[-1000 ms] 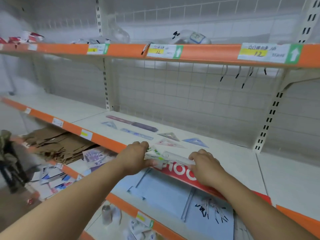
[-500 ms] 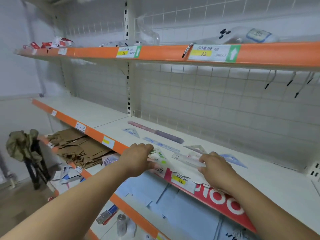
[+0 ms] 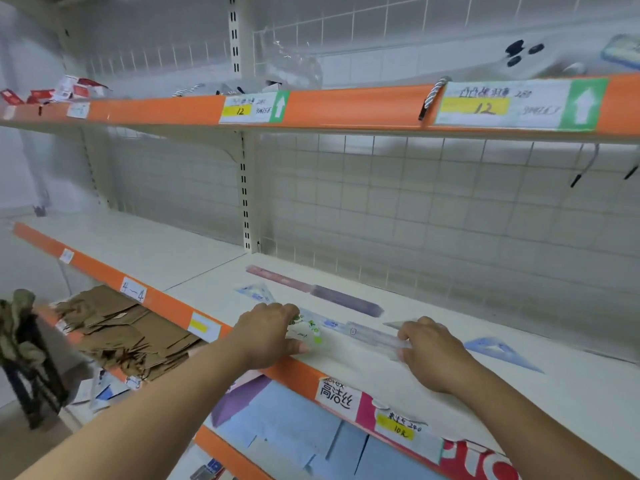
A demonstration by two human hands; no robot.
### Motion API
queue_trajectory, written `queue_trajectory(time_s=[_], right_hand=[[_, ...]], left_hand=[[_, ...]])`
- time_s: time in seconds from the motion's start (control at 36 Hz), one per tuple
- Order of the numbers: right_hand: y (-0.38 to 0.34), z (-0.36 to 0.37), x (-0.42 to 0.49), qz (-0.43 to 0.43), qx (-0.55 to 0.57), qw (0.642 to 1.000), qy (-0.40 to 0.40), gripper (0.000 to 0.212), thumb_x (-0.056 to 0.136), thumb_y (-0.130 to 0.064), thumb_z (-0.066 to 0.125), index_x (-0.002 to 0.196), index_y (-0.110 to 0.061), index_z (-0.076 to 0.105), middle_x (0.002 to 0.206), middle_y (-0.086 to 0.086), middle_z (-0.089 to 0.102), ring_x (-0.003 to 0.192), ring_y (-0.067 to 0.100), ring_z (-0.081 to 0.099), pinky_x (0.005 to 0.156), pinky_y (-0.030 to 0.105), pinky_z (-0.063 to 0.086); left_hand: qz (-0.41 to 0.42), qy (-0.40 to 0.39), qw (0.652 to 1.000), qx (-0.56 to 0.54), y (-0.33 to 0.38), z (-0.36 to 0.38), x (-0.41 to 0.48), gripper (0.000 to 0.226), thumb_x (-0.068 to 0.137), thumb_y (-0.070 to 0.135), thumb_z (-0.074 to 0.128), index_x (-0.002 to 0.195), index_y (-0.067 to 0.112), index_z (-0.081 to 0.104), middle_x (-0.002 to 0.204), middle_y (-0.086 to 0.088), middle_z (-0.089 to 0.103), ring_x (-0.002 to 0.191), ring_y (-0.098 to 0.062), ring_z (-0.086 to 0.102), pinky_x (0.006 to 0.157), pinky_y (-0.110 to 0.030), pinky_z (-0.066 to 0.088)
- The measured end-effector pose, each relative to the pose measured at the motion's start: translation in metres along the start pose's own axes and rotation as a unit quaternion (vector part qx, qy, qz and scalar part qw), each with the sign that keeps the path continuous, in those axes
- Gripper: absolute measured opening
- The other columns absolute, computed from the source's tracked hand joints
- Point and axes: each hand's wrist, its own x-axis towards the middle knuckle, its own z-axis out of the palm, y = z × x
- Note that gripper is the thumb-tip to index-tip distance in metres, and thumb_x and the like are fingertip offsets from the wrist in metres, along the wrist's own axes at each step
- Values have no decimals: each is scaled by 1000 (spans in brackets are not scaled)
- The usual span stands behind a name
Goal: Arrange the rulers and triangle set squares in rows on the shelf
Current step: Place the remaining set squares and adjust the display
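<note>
Currently both hands are on one item. Clear ruler pack [image 3: 367, 336], lower centre of frame, lies lengthwise along the front of the middle shelf [image 3: 214, 296], just behind its orange rim.

Left hand [image 3: 266, 336] holds the green-printed end in a pinch, fingers curled over the top and thumb tucked under. Right hand [image 3: 433, 355] takes the other end with fingers bent down onto it. Its thumb is hidden, so a full pinch is likely but not certain. Both forearms reach up from the bottom corners, wrists near level, knuckles up.

Handling, judged:
- Thin plastic, light, stiff along its length but will flex if bent.
- The glossy sleeve probably slides easily on the painted shelf.
- Best taken at the ends or by the long edges; pressing mid-span could bow it.

Lying behind, toward centre:
- Pink ruler [image 3: 273, 276] end to end with purple ruler [image 3: 346, 301].
- Small blue set square [image 3: 256, 292] just above the left hand.
- Larger blue set square [image 3: 498, 351] right of the right hand.
</note>
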Motion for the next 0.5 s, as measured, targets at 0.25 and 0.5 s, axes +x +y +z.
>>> queue_trajectory(time_s=[0.25,0.5], right_hand=[[-27,15,4,55,25,998,-17,24,96,-30,47,119,-23,53,126,2,45,115,21,45,94,32,41],[-63,32,0,129,28,991,-21,31,95,-33,50,125,-26,51,123,1,44,118,20,41,94,30,37]], left_hand=[[75,-27,997,12,-37,4,40,60,89,49,58,138,20,39,135,-3,50,123,-24,45,96,-35,42],[154,-82,985,11,-71,12,62,66,86,54,59,139,21,39,136,-3,48,125,-22,43,100,-35,40]])
